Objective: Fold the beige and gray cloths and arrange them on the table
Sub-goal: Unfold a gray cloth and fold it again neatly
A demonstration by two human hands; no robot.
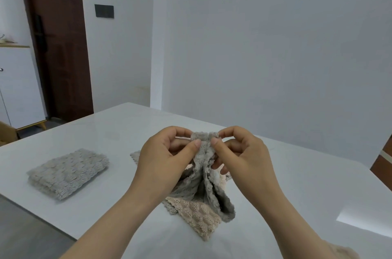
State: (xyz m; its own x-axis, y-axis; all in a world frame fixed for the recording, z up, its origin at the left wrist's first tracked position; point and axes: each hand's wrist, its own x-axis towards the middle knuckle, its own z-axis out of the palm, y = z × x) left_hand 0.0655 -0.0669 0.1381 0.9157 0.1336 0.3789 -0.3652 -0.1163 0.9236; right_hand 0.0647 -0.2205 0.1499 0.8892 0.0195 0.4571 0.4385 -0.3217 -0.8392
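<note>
Reaching forward side by side, left hand [165, 154] and right hand [241, 152] pinch the gray cloth [203, 176] aloft.

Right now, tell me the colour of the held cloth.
The cloth is gray, clearest in head view.

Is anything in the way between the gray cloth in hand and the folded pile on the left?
Nothing visible: only bare table lies between the gray cloth and the folded pile. A beige cloth lies underneath.

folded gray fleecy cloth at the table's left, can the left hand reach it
Probably yes: only bare white table lies before the folded gray cloth, though the left hand pinches the lifted gray cloth.
</note>
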